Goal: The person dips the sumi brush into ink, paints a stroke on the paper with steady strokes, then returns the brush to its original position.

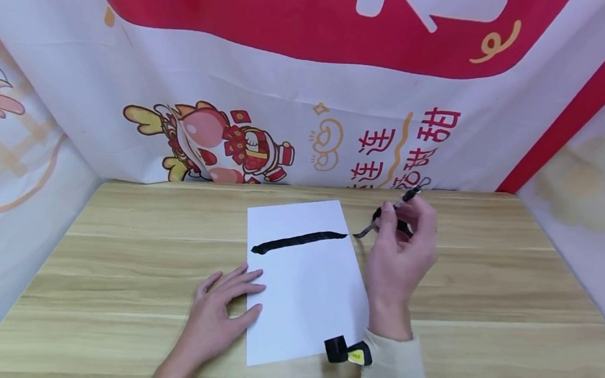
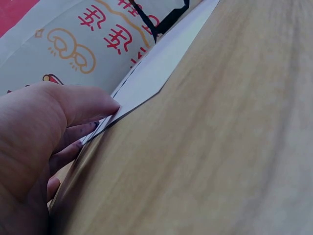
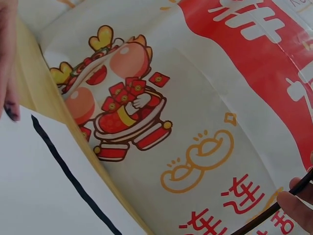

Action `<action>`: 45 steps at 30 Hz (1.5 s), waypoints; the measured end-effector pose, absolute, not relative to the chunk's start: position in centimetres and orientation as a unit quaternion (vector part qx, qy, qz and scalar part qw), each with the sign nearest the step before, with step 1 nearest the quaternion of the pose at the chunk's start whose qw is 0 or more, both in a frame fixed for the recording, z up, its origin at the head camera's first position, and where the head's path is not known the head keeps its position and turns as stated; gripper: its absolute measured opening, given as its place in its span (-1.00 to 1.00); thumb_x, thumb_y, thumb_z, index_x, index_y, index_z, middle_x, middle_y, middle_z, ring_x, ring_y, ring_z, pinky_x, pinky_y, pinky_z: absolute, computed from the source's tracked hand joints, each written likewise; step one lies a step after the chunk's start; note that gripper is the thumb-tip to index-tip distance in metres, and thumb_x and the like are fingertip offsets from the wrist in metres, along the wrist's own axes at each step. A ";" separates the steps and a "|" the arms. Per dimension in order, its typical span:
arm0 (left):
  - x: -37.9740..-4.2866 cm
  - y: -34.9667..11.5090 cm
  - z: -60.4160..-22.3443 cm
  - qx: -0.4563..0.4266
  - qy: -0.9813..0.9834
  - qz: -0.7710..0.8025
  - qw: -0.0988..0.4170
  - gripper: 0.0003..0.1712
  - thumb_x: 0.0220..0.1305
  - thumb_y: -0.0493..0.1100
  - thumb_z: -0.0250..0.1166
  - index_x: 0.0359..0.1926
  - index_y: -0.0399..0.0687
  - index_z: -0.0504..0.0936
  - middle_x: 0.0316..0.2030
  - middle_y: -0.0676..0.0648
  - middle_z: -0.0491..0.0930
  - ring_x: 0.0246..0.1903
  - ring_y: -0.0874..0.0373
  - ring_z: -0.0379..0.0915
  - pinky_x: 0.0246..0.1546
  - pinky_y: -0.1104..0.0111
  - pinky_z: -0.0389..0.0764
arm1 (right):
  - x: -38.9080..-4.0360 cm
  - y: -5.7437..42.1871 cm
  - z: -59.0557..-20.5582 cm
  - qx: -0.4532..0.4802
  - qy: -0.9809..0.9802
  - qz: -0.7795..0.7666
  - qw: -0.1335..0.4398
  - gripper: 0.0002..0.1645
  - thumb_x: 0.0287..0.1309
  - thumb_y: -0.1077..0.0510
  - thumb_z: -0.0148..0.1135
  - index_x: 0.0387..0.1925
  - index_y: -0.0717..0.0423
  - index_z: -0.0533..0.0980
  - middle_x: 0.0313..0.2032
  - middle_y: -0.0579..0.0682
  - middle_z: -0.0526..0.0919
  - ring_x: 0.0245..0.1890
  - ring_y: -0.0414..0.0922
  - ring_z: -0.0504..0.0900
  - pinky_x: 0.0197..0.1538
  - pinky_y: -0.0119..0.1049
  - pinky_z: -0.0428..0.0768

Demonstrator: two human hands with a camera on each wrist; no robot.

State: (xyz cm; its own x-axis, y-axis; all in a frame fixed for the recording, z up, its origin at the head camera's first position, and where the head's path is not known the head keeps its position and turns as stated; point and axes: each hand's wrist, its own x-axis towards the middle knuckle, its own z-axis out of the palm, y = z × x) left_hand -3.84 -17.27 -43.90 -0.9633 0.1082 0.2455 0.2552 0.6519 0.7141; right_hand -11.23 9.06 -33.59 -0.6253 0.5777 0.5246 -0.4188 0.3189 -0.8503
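Observation:
A white sheet of paper [image 1: 303, 309] lies on the table with one thick black ink stroke [image 1: 298, 242] across its upper part, also visible as a dark line [image 3: 78, 181] in the right wrist view. My left hand [image 1: 221, 314] rests on the paper's left edge, fingers spread. In the left wrist view its thumb [image 2: 93, 104] touches the sheet, and dark stains mark the fingertips. My right hand [image 1: 401, 258] pinches a dark writing brush [image 1: 409, 193] beside the upper right edge. The brush's dark tip points down-left, just off the paper; whether it touches the table I cannot tell.
The wooden table [image 1: 128, 270] extends on both sides of the paper. Behind it hangs a printed red and white cloth [image 1: 289, 92] with cartoon figures and characters. A black wrist camera [image 1: 336, 349] on the right sleeve overlaps the paper's lower right corner.

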 end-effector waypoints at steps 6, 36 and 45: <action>-3.9 -17.3 -43.9 -0.102 -0.904 -0.405 0.092 -0.61 0.19 -0.20 0.59 0.04 0.21 0.82 0.34 0.12 0.69 0.52 -0.10 0.44 0.57 -0.23 0.01 | -11.1 9.4 -33.0 -0.058 -0.655 0.602 0.452 -0.69 0.43 0.28 0.35 0.09 0.34 0.54 -0.19 -0.32 0.62 -0.18 -0.16 0.76 -0.16 -0.42 0.78; -3.6 -17.3 -43.8 -0.102 -0.906 -0.399 0.098 -0.61 0.17 -0.21 0.60 0.03 0.20 0.83 0.32 0.12 0.70 0.50 -0.11 0.46 0.57 -0.23 0.04 | -10.0 9.6 -31.4 -0.031 -0.645 0.615 0.453 -0.67 0.46 0.21 0.35 0.14 0.23 0.52 -0.13 -0.22 0.65 -0.11 -0.04 0.82 -0.15 -0.32 0.83; -3.7 -17.3 -43.7 -0.101 -0.905 -0.402 0.095 -0.61 0.18 -0.20 0.59 0.03 0.21 0.82 0.33 0.12 0.69 0.51 -0.10 0.45 0.57 -0.25 0.02 | -9.6 9.5 -31.0 -0.012 -0.672 0.602 0.432 -0.63 0.45 0.21 0.37 0.15 0.31 0.53 -0.15 -0.27 0.66 -0.17 -0.17 0.80 -0.20 -0.36 0.82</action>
